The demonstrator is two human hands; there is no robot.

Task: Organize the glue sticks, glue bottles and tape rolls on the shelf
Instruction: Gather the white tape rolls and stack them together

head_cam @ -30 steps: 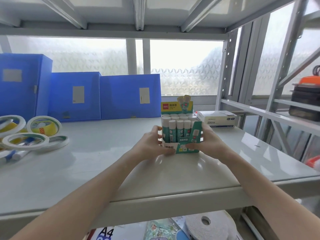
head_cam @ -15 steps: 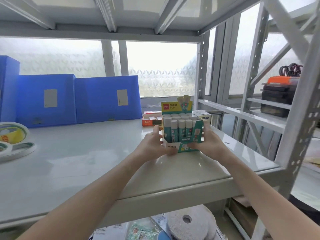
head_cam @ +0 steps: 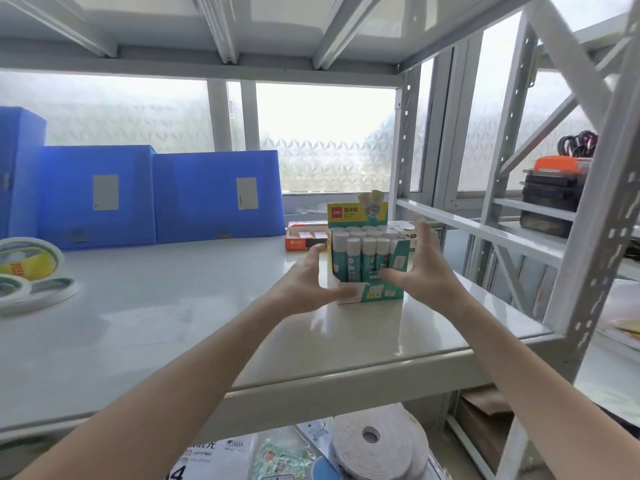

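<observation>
A teal and yellow display box of glue sticks [head_cam: 367,258] stands upright on the grey shelf [head_cam: 166,327], towards its right end, with several white-capped sticks in rows. My left hand [head_cam: 304,284] is at the box's left side, fingers spread, its fingertips at the lower front corner. On the right side of the box, my right hand [head_cam: 422,271] is spread wide and its fingers stand off the cardboard. Several tape rolls [head_cam: 29,268] lie in a pile at the far left of the shelf.
Blue file boxes [head_cam: 214,195] line the back. An orange box [head_cam: 304,238] and a white box [head_cam: 406,230] sit just behind the glue sticks. The shelf upright [head_cam: 401,140] is close on the right. A big white roll [head_cam: 374,445] lies on the lower shelf.
Both hands have loosened from the glue stick box and spread their fingers. The box now rests further right on the shelf, in front of the orange box. My view has turned right.
</observation>
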